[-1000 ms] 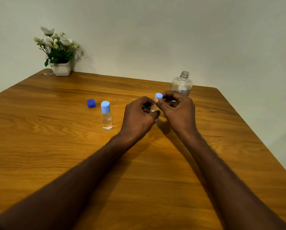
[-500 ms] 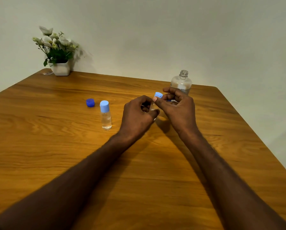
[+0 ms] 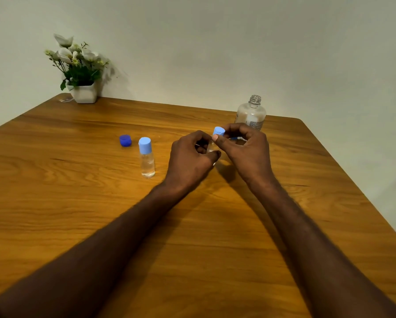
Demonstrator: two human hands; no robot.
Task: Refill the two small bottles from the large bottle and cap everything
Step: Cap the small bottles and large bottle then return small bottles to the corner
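Our left hand (image 3: 192,154) curls round the body of the second small bottle (image 3: 212,146), which is mostly hidden between our hands, while our right hand (image 3: 245,145) pinches its light blue cap (image 3: 218,131) between thumb and fingers. We hold this bottle near the middle of the table (image 3: 54,203), a little toward the far right corner. We judge that we are screwing the cap on, so we should keep the bottle upright and steady in the left hand, seat the cap square on the neck and turn only with the right fingertips until it is snug; a tilted cap could cross-thread or let liquid spill.

Just to the left stands the other small bottle (image 3: 147,160), already capped and holding clear liquid. Beside it, toward the far edge, lies the dark blue cap (image 3: 125,140). The large bottle (image 3: 251,114) stands uncapped near the far right corner. A potted plant (image 3: 81,72) sits at the far left corner.
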